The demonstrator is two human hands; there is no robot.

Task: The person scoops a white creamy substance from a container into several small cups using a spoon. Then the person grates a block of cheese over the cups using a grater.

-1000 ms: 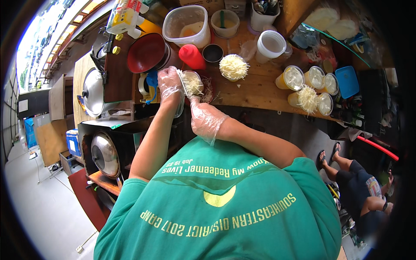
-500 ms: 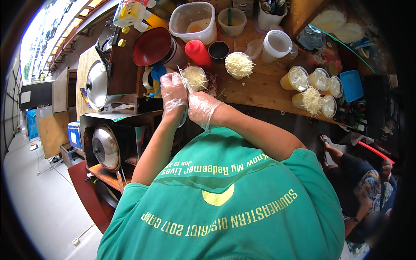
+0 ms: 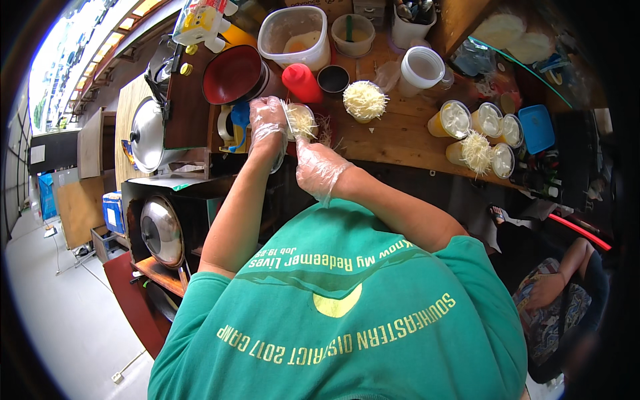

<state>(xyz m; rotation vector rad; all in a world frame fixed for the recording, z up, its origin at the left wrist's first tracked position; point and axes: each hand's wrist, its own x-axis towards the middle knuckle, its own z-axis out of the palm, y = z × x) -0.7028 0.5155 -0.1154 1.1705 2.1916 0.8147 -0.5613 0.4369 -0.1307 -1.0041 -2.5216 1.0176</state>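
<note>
My left hand (image 3: 268, 120), in a clear plastic glove, is closed round a thin, flat, pale tool (image 3: 289, 119) seen edge-on. That tool stands upright against the left side of a cup heaped with pale shreds (image 3: 303, 122) that look like grated cheese. My right hand (image 3: 319, 165), also gloved, is at the near side of this cup, its fingers curled. One fingertip points up at the rim; whatever is inside the fingers is hidden. A second cup topped with a mound of shreds (image 3: 365, 100) stands to the right. Loose shreds (image 3: 325, 131) lie between the cups.
Behind are a red squeeze bottle (image 3: 302, 83), a red-lined bowl (image 3: 233, 75), a clear tub (image 3: 294, 40) and stacked plastic cups (image 3: 423, 67). Several filled cups (image 3: 451, 120) and a blue lid (image 3: 537, 129) stand on the wooden table (image 3: 400, 143) at right. Another person (image 3: 553, 300) sits at lower right.
My right hand has drawn slightly down and away from my left, which stays beside the cup with the flat tool. The other person's arm has moved across their lap.
</note>
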